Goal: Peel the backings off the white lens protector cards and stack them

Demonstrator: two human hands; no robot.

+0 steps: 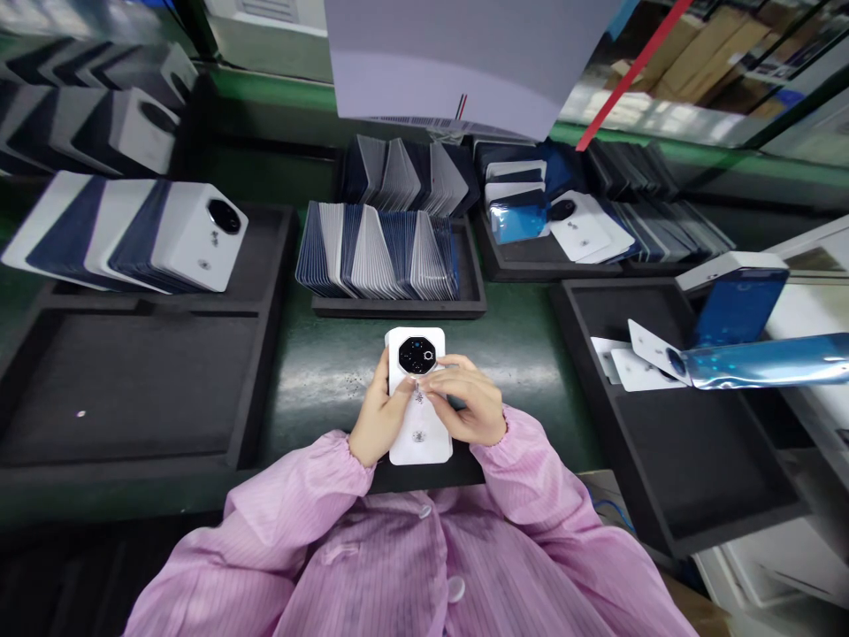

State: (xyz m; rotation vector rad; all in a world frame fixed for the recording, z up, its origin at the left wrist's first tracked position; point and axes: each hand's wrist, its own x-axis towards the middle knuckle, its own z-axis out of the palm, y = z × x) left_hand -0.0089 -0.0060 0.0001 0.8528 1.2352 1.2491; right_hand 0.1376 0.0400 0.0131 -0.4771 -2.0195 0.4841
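A white phone back panel point(424, 449) with a black camera area lies upright before me, above the green bench. Other panels seem stacked beneath it, as more edges show at its left and top. My left hand point(377, 423) is wrapped round the left edge, its thumb pressing on the face just below the camera area. My right hand point(472, 400) is bent over the right side, its fingertips drawn together beside the left thumb. Whatever lies between those fingertips, if anything, is too small to make out.
A black tray point(398, 307) ahead holds rows of white and blue panels. More panels point(192, 239) stand at left above a black foam tray point(126, 380). At right, another tray point(716, 460) carries loose white panels point(646, 370) and blue film point(769, 361). A white sheet point(457, 62) hangs ahead.
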